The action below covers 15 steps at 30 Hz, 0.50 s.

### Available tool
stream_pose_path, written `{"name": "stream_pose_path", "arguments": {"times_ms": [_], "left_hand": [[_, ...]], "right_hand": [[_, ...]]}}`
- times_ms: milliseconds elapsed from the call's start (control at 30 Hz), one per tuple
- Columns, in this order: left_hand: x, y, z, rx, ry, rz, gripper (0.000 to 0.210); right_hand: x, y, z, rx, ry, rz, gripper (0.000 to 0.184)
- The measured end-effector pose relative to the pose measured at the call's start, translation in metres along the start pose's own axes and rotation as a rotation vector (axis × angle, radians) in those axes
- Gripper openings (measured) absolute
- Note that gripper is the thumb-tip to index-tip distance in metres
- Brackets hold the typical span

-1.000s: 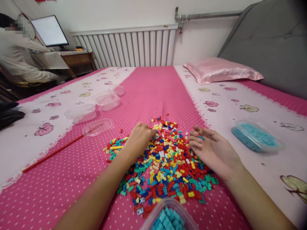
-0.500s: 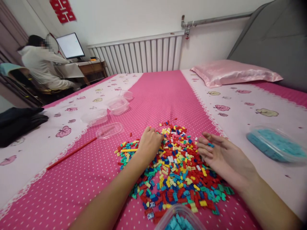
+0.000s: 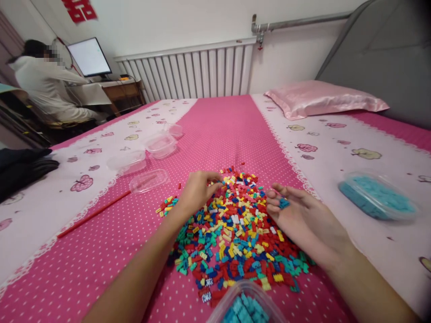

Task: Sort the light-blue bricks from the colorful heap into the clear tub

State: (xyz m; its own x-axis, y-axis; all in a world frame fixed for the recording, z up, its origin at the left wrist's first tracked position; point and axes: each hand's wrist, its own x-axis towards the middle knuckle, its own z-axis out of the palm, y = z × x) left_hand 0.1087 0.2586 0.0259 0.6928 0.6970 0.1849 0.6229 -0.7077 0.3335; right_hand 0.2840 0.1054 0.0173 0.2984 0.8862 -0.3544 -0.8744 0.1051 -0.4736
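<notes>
Mostly, the pink and white bed [image 3: 222,112] fills our view, lying in the same place as half a second ago, though the whole scene has slid slightly left and up. We see the person in white [image 3: 43,83] seated at the desk as before, and the pink pillow [image 3: 323,99] unmoved. In front of us the loose pile of coloured bricks [image 3: 239,224] spreads over the bed's spotted pink strip, its outline much the same. One tub of blue bricks [image 3: 245,284] touches our bottom edge, just beside the pile; the other, the right-hand tub [image 3: 363,210], sits well apart.

The left hand [image 3: 199,190] has shifted a little leftward at the pile's far left side. Its fingers are curled, with the thumb now showing apart; we cannot tell whether they pinch anything. The right hand [image 3: 305,217] is palm up beside the pile, fingers loosely bent and spread. The yellow stick we saw earlier is now hidden behind the left forearm. Smallest, the blue bricks [image 3: 284,203] on the right fingers show larger than before; we cannot count them.
</notes>
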Motion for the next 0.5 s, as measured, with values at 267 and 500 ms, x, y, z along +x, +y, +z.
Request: {"name": "stream_pose_path", "arguments": {"times_ms": [267, 500], "left_hand": [[-0.027, 0.06, -0.006, -0.246, -0.042, 0.48, 0.011], [-0.024, 0.052, -0.004, -0.084, -0.103, 0.573, 0.014]], "right_hand": [[-0.019, 0.035, 0.019, 0.201, -0.141, 0.223, 0.034], [-0.014, 0.039, 0.015, 0.262, -0.109, 0.264, 0.034]]}}
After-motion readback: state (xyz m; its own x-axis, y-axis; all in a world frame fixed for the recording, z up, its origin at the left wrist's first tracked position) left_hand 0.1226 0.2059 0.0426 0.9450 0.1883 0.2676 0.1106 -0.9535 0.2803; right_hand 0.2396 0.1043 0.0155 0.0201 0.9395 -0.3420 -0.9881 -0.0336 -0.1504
